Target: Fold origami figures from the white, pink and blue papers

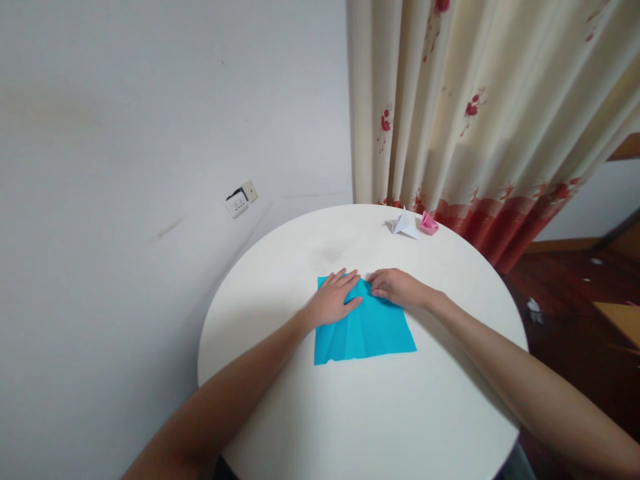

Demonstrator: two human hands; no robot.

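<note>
A sheet of blue paper (370, 330) lies on the round white table, with faint creases running across it and a slightly uneven near edge. My left hand (334, 299) rests flat on its upper left part, fingers stretched out. At the far edge of the sheet, my right hand (393, 287) has its fingers bent and pinched together on the paper. The paper under both hands is hidden.
Near the far rim of the white table (280, 267) stand a folded white paper figure (404, 225) and a folded pink paper piece (429, 223). Behind are a wall with a socket (237, 204) and a flowered curtain (480, 133). Scraps lie on the floor at right.
</note>
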